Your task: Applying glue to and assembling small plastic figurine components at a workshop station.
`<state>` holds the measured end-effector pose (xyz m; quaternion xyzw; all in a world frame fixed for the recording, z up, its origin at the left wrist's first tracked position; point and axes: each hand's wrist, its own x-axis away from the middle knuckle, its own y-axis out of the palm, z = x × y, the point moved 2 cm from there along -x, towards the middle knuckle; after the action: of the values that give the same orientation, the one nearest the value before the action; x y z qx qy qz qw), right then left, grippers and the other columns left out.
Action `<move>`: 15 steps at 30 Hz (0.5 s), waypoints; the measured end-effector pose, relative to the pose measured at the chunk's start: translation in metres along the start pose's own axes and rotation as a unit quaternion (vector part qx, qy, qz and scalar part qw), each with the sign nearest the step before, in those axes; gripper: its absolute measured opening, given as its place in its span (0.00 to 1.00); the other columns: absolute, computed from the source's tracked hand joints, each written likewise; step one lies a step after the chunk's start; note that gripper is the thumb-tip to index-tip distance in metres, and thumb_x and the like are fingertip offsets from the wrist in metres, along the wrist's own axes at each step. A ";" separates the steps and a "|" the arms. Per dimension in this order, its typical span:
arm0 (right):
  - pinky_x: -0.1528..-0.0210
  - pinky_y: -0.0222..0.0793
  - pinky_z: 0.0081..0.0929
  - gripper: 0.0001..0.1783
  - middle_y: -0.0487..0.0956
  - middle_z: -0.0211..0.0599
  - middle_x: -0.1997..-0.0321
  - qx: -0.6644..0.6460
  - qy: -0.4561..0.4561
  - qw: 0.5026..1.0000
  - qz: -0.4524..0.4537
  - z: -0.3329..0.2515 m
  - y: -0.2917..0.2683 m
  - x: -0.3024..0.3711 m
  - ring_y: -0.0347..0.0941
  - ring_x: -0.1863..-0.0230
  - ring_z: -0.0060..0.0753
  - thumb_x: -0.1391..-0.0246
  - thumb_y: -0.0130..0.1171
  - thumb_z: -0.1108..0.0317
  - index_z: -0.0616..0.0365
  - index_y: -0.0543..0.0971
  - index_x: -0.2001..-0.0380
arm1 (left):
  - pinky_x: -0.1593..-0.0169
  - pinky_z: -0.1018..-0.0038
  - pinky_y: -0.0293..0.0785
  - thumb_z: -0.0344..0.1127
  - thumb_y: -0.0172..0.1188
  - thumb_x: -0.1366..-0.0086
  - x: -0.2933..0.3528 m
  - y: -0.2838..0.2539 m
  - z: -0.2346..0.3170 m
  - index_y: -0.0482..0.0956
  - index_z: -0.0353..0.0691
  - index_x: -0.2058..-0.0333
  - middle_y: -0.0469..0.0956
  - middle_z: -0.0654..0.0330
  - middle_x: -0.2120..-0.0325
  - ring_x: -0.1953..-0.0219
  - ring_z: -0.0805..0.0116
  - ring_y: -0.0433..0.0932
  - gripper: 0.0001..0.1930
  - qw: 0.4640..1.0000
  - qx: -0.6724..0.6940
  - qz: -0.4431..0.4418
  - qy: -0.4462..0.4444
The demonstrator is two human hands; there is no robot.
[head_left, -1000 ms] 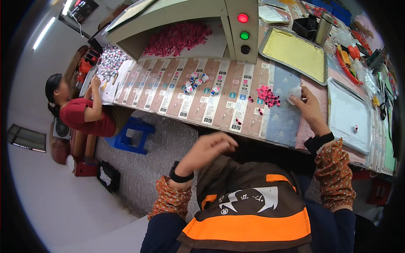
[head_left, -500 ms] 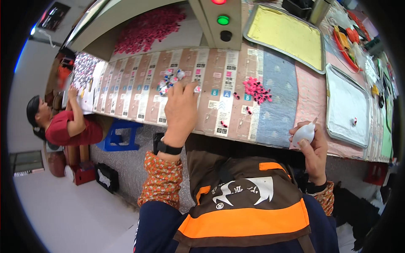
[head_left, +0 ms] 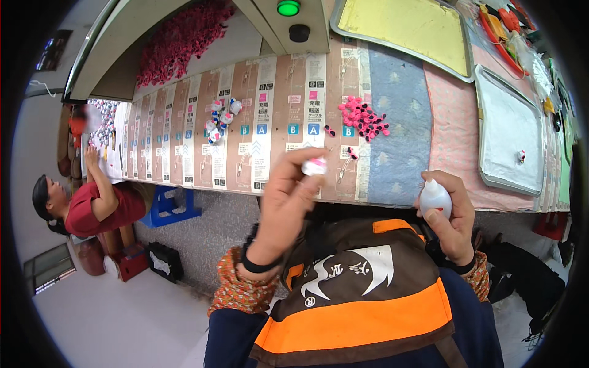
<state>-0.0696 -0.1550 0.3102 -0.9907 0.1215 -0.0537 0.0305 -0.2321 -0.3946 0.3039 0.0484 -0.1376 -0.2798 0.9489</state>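
Between the thumb and fingers of my left hand is a small white and pink figure piece, held over the front edge of the table. My right hand is wrapped round a white squeeze bottle, its rounded body tilted up above the table edge. Beyond my left hand lies a small cluster of white, blue and pink pieces. A loose heap of pink and black pieces lies between my hands, farther back, with a couple of strays nearer me.
A lined metal tray at the right holds one small piece. Behind it lies a yellow-lined tray. At the back left stands a machine housing with a green light and many pink pieces. A co-worker sits at far left.
My left hand has come back from the white-and-blue cluster toward me and to the right, with one piece in its fingers. The bottle in my right hand has turned more upright.
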 end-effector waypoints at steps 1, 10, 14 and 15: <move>0.51 0.68 0.24 0.27 0.76 0.39 0.54 -0.010 -0.019 1.000 0.013 0.000 0.003 0.002 0.72 0.55 0.24 0.42 0.60 0.68 0.65 0.67 0.41 | 0.71 0.88 0.63 0.27 0.56 0.31 0.005 0.009 -0.007 0.70 0.38 0.42 0.74 0.67 0.68 0.72 0.84 0.69 0.19 0.996 0.051 -0.050 -0.048; 0.67 0.74 0.27 0.25 0.82 0.51 0.60 0.090 -0.180 0.979 -0.023 -0.006 -0.005 0.003 0.81 0.66 0.35 0.59 0.72 0.74 0.67 0.77 0.54 | 0.60 0.82 0.77 0.26 0.56 0.30 0.015 0.046 -0.045 0.68 0.37 0.38 0.74 0.64 0.62 0.62 0.81 0.75 0.22 0.984 0.109 -0.090 -0.104; 0.68 0.74 0.27 0.23 0.82 0.48 0.64 0.108 -0.170 0.979 -0.016 -0.008 -0.002 -0.001 0.81 0.69 0.36 0.59 0.72 0.74 0.67 0.78 0.57 | 0.59 0.82 0.78 0.24 0.58 0.31 0.019 0.056 -0.056 0.69 0.36 0.39 0.75 0.64 0.60 0.60 0.81 0.75 0.22 0.985 0.104 -0.084 -0.105; 0.70 0.73 0.27 0.22 0.82 0.45 0.68 0.113 -0.189 0.975 -0.034 -0.009 -0.002 -0.003 0.80 0.72 0.37 0.59 0.73 0.74 0.66 0.79 0.58 | 0.59 0.81 0.80 0.24 0.59 0.32 0.020 0.058 -0.057 0.69 0.34 0.40 0.76 0.63 0.59 0.58 0.80 0.76 0.22 0.988 0.091 -0.083 -0.095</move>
<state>-0.0736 -0.1532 0.3192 -0.9767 0.0724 0.1198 0.1629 -0.1697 -0.3562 0.2632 0.1188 -0.2470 -0.3473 0.8968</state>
